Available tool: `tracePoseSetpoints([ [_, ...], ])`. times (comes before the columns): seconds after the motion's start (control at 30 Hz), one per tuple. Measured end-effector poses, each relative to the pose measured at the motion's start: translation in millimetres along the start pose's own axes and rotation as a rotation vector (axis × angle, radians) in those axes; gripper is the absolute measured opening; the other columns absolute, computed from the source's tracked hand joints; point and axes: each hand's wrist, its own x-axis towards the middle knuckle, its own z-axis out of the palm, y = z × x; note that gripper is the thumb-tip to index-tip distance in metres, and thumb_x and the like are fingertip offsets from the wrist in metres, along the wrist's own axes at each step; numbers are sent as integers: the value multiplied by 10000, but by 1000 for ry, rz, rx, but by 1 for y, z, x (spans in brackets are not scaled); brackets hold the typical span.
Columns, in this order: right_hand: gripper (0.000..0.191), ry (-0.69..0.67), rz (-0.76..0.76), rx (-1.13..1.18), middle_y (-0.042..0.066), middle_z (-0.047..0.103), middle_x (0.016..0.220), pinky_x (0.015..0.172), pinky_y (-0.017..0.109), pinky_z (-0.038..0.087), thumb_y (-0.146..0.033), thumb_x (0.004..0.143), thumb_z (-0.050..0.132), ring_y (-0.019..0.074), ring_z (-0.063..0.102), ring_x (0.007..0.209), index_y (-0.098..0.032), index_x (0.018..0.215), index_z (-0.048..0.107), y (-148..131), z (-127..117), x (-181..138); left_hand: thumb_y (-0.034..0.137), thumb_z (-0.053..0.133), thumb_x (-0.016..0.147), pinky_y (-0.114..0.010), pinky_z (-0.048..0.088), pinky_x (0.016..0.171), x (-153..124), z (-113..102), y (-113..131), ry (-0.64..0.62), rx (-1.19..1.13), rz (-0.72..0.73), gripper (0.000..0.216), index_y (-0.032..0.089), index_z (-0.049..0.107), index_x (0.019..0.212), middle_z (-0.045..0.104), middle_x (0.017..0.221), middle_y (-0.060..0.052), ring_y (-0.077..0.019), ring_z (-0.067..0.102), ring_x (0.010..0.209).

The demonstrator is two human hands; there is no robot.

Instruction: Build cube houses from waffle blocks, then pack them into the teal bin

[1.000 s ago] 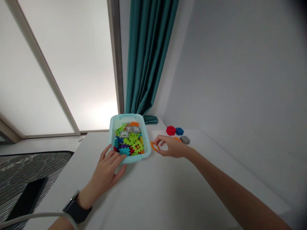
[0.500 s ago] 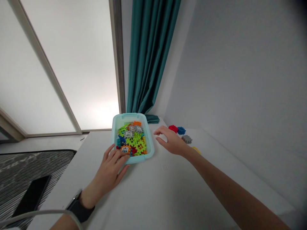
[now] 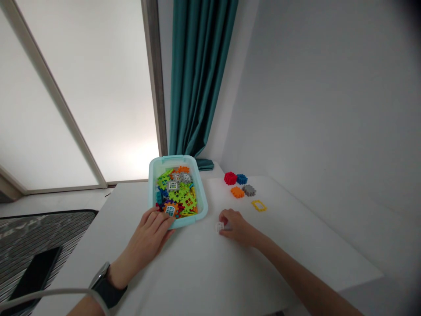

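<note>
My left hand (image 3: 153, 235) lies over the near left corner of a pale turquoise plastic box (image 3: 204, 210), fingers curled across its rim and thumb outside. Inside the box is a heap of colourful interlocking plastic pieces, including an orange piece with a white window (image 3: 170, 210) close to my left fingertips. To the right of the box, low over the white table, my right hand (image 3: 237, 228) pinches a small white window piece (image 3: 219, 226) between thumb and fingers. Part of this piece is hidden by the fingers.
Beyond my right hand stand small stacks of toothed pieces: red (image 3: 230, 178), blue (image 3: 242, 179), orange (image 3: 237, 192) and grey (image 3: 249, 190). A yellow frame piece (image 3: 259, 206) lies nearer. A teal curtain (image 3: 200, 87) hangs behind the box, and a cable (image 3: 59, 291) crosses the lower left.
My right hand has moved down and nearer me, closing on the white window piece that lay on the table. The orange stack has come into sight. My left hand remains at the box.
</note>
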Motion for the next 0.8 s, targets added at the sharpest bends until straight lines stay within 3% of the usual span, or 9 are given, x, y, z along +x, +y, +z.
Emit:
tracePoseSetpoints([
  [0.17, 53, 86, 18, 149, 37, 654, 909, 833, 372, 480, -211, 844, 582, 223, 598, 880, -233, 859, 538, 11, 7, -5, 187, 519, 992, -408, 455, 953, 0, 3, 4, 7, -1, 10, 156, 169, 616, 1112, 676, 938, -63, -219, 592, 886],
  [0.3, 113, 310, 10, 399, 17, 609, 829, 748, 337, 501, -329, 878, 566, 203, 591, 789, -235, 870, 503, 2, -8, -7, 200, 502, 1003, -410, 444, 965, -1, 3, 5, 1, -27, -2, 156, 166, 612, 1108, 676, 938, -64, -217, 594, 884],
  [0.37, 162, 417, -62, 501, 19, 606, 842, 742, 322, 503, -378, 887, 577, 194, 593, 786, -231, 877, 510, -18, -25, 0, 203, 502, 1002, -414, 439, 968, -1, 2, 6, 0, -41, -4, 159, 158, 613, 1106, 673, 944, -70, -220, 592, 893],
  [0.47, 135, 411, -231, 557, 19, 639, 857, 782, 318, 500, -344, 878, 612, 195, 609, 837, -226, 921, 564, -61, -45, 23, 209, 494, 1003, -421, 433, 971, 0, 2, 8, 7, -49, -7, 170, 146, 618, 1101, 671, 951, -78, -225, 587, 903],
  [0.6, 170, 458, -345, 574, 16, 662, 899, 857, 347, 493, -298, 852, 631, 199, 625, 884, -217, 1001, 615, -104, -47, 62, 208, 487, 1006, -415, 430, 976, 0, 2, 8, 19, -55, -2, 177, 145, 621, 1102, 669, 951, -77, -219, 586, 898],
  [0.7, 170, 601, -361, 532, 38, 680, 1016, 905, 356, 480, -261, 888, 562, 202, 630, 967, -221, 1041, 624, -92, -34, 76, 210, 489, 1006, -411, 430, 973, -1, 3, 6, 23, -52, 15, 182, 146, 620, 1116, 666, 960, -80, -221, 588, 909],
  [0.8, 209, 717, -230, 255, 62, 679, 1078, 912, 351, 476, -235, 914, 506, 206, 621, 1015, -215, 1100, 601, -41, -23, 73, 210, 492, 1006, -412, 432, 967, -2, 4, 5, 38, -53, 23, 173, 148, 621, 1104, 662, 953, -79, -223, 591, 911],
])
